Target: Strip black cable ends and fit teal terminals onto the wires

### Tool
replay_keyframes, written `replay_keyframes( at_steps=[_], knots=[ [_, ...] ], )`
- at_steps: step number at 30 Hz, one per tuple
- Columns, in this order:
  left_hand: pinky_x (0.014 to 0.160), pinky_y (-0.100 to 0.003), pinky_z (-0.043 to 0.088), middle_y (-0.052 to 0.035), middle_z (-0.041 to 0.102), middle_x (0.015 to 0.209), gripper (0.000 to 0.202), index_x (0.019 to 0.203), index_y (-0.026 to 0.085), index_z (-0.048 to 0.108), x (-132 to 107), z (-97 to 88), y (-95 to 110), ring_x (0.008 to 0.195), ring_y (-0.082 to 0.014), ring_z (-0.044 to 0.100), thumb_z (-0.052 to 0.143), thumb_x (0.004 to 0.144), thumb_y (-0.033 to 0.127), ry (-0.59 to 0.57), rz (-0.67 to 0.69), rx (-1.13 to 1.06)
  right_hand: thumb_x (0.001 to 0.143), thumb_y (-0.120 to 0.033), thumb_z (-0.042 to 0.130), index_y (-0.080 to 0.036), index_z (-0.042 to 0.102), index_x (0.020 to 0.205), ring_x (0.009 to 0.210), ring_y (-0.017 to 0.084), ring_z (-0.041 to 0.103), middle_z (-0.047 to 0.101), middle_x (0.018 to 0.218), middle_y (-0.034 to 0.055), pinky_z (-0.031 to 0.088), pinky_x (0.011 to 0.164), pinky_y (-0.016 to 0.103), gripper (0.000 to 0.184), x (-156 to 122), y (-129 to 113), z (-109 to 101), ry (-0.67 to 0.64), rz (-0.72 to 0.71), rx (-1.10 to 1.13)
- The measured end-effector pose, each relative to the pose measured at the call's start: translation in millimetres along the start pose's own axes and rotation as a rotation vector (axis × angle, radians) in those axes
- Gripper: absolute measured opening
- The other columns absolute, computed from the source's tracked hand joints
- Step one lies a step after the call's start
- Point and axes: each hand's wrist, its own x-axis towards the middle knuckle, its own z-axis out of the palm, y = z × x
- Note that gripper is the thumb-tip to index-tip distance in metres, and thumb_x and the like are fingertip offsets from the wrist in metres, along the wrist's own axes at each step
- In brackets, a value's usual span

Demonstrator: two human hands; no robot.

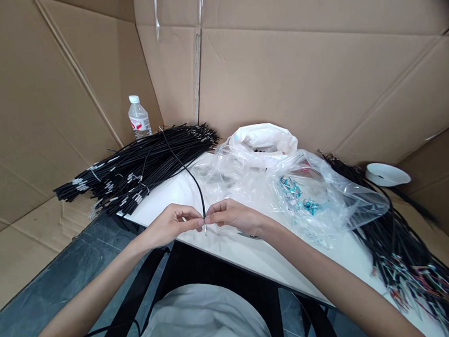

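A single black cable runs from the bundle at the back left down to my hands, its pale stripped end pointing toward me. My left hand pinches the cable near this end from the left. From the other side, the fingertips of my right hand close on it at the same spot. Whatever small detail lies between the fingertips is hidden. Beneath my right wrist, a metal tool lies partly covered on the white table.
Bundled black cables lie at the back left, before a water bottle. Clear plastic bags hold small teal parts. On the right are a white bowl and cables with coloured wire ends. Cardboard walls surround the table.
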Motion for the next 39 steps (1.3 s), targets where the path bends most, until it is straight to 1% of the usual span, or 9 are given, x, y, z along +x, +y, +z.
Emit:
replay_keyframes(
  at_steps=[3,7,10,15,21,24,29,34,39],
  knots=[
    [0.061,-0.022,0.041,-0.0019,0.071,0.073,0.025,0.086,0.015,0.075,1.4,-2.6,3.1,0.065,-0.0129,0.057,0.068,0.087,0.040,-0.050,0.027,0.086,0.069,-0.033,0.074,-0.017,0.068,0.067,0.068,0.013,0.040,0.053,0.065,-0.0036,0.029,0.068,0.029,0.017,0.8,1.4,-1.8,-0.032,0.021,-0.033],
    [0.069,-0.023,0.039,-0.0003,0.070,0.077,0.014,0.086,0.018,0.077,2.6,-8.6,9.4,0.071,-0.0125,0.057,0.072,0.083,0.031,-0.071,0.105,0.244,0.068,-0.030,0.071,-0.017,0.066,0.066,0.065,0.012,0.038,0.049,0.061,-0.0050,0.026,0.065,0.029,0.014,1.8,0.5,-4.1,-0.045,0.037,-0.119],
    [0.071,-0.022,0.039,0.0002,0.070,0.079,0.014,0.087,0.018,0.076,2.6,-9.2,11.4,0.073,-0.0123,0.058,0.069,0.086,0.031,-0.066,0.134,0.307,0.068,-0.028,0.066,-0.017,0.061,0.063,0.066,0.012,0.038,0.048,0.062,-0.0046,0.028,0.066,0.029,0.013,2.5,-3.0,-4.7,-0.058,0.014,-0.150],
    [0.065,-0.020,0.043,0.0001,0.072,0.079,0.023,0.091,0.018,0.075,1.7,-6.1,7.7,0.070,-0.0125,0.060,0.064,0.092,0.038,-0.044,0.118,0.272,0.068,-0.029,0.062,-0.017,0.059,0.064,0.068,0.013,0.039,0.047,0.064,-0.0035,0.031,0.068,0.029,0.013,0.0,-8.6,-2.9,-0.039,-0.041,-0.160],
    [0.068,-0.020,0.045,0.0004,0.073,0.079,0.021,0.090,0.018,0.076,0.9,-5.5,6.7,0.070,-0.0119,0.059,0.066,0.091,0.036,-0.024,0.111,0.246,0.071,-0.028,0.061,-0.018,0.058,0.069,0.064,0.012,0.036,0.045,0.064,-0.0040,0.025,0.061,0.029,0.010,-7.7,-8.7,-5.7,-0.032,-0.014,-0.235],
    [0.069,-0.020,0.045,0.0003,0.073,0.080,0.021,0.091,0.018,0.076,2.7,-3.6,7.2,0.070,-0.0120,0.059,0.066,0.091,0.037,-0.023,0.107,0.227,0.072,-0.028,0.061,-0.018,0.060,0.070,0.065,0.013,0.038,0.047,0.065,-0.0036,0.027,0.062,0.029,0.010,-10.1,-8.6,-8.5,-0.042,-0.006,-0.254],
    [0.066,-0.021,0.045,-0.0008,0.074,0.081,0.027,0.091,0.017,0.076,3.1,0.7,6.6,0.071,-0.0127,0.059,0.064,0.093,0.041,-0.017,0.093,0.205,0.077,-0.036,0.068,-0.017,0.068,0.075,0.074,0.015,0.047,0.058,0.074,-0.0001,0.035,0.071,0.029,0.020,-12.4,-5.6,-5.3,-0.002,-0.011,-0.177],
    [0.067,-0.022,0.044,-0.0011,0.074,0.081,0.025,0.090,0.017,0.076,-0.3,-0.6,6.2,0.071,-0.0133,0.060,0.064,0.092,0.039,-0.022,0.100,0.259,0.074,-0.051,0.078,-0.016,0.068,0.073,0.065,0.012,0.039,0.051,0.064,-0.0034,0.029,0.066,0.029,0.036,-13.3,1.0,-3.1,-0.051,-0.042,-0.052],
    [0.071,-0.024,0.042,-0.0013,0.070,0.084,0.028,0.096,0.017,0.072,-3.9,-7.2,12.4,0.075,-0.0138,0.057,0.057,0.097,0.040,-0.089,0.126,0.311,0.077,-0.050,0.076,-0.016,0.070,0.080,0.067,0.013,0.040,0.053,0.069,-0.0028,0.029,0.068,0.029,0.035,-15.3,0.6,-7.1,-0.033,-0.078,-0.112]
  ],
)
